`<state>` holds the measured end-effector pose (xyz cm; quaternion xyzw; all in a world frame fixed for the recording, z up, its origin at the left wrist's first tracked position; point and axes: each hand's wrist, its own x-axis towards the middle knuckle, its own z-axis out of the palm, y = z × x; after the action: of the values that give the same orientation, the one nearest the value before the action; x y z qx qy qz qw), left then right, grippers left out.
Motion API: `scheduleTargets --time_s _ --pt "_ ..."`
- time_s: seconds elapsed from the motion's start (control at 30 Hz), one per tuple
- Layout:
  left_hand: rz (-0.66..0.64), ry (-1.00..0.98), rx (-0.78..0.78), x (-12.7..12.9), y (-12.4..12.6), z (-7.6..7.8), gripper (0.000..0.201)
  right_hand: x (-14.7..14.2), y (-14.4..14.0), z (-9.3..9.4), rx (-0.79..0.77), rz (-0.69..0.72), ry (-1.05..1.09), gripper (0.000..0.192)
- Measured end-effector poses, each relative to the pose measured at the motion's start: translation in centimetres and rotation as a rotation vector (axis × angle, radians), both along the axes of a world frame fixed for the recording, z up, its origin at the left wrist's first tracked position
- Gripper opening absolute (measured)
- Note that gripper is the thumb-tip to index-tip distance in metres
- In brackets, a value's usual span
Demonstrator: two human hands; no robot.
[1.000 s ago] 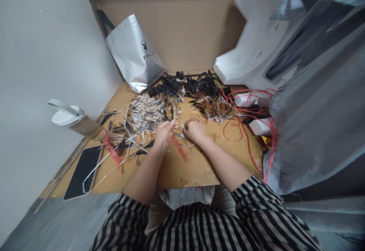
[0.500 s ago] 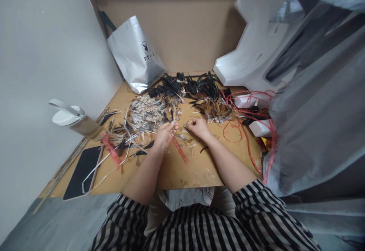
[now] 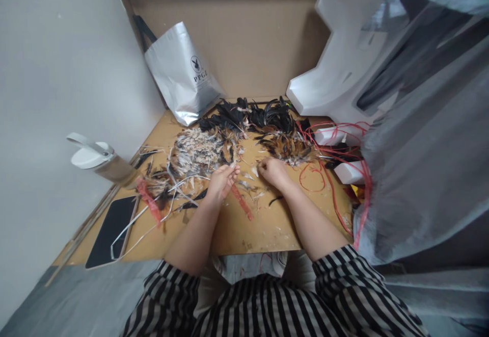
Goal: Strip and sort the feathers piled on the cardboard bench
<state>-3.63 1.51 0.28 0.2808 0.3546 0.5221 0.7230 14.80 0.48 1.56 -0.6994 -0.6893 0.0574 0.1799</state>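
My left hand (image 3: 220, 180) rests on the cardboard work surface (image 3: 263, 227) with its fingers pinched together over small loose feathers, beside a pale speckled feather pile (image 3: 196, 149). My right hand (image 3: 272, 170) lies curled at the near edge of a brown-orange feather pile (image 3: 287, 147); what it pinches is too small to tell. A red strip (image 3: 241, 201) lies on the surface between the two hands. A heap of black feathers (image 3: 248, 114) sits behind both piles.
A silver bag (image 3: 179, 74) leans at the back left. A white-lidded bottle (image 3: 99, 161) and a dark phone (image 3: 109, 230) lie left. Red wires (image 3: 332, 161), white blocks (image 3: 349, 170) and white foam (image 3: 336, 67) crowd the right, beside grey plastic sheeting (image 3: 428, 148).
My right hand has moved away from my left, back and to the right toward the brown-orange feathers. My left hand has stayed almost still.
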Motion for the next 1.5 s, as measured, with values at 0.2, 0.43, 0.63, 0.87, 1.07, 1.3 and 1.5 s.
scheduleTargets --time_s 0.2,0.43,0.63,0.87,1.07,1.3,1.5 --pt "0.000 0.001 -0.009 0.0 -0.1 0.1 0.009 -0.4 -1.1 1.6 -0.108 0.089 -0.176 0.027" --pt "-0.016 0.005 -0.011 0.1 -0.1 0.0 0.008 -2.2 -1.2 0.6 -0.093 0.028 -0.256 0.027" --pt "-0.017 0.005 -0.014 0.1 -0.1 0.2 0.007 -0.8 -0.3 0.1 -0.043 -0.031 0.201 0.023" --pt "-0.101 0.006 -0.035 0.4 -0.5 0.2 0.007 -2.2 0.1 -0.2 -0.019 0.008 1.363 0.022" --pt "-0.155 0.008 -0.056 0.8 -0.7 0.0 0.006 -4.7 -0.1 -1.0 -0.075 0.025 1.574 0.020" --pt "-0.148 0.003 -0.048 1.0 -0.6 -0.3 0.006 -5.5 -0.4 -0.7 0.055 0.021 1.390 0.018" --pt "-0.135 0.085 0.020 1.0 -0.8 0.0 0.012 -5.4 -0.5 -0.5 0.035 0.020 1.352 0.022"
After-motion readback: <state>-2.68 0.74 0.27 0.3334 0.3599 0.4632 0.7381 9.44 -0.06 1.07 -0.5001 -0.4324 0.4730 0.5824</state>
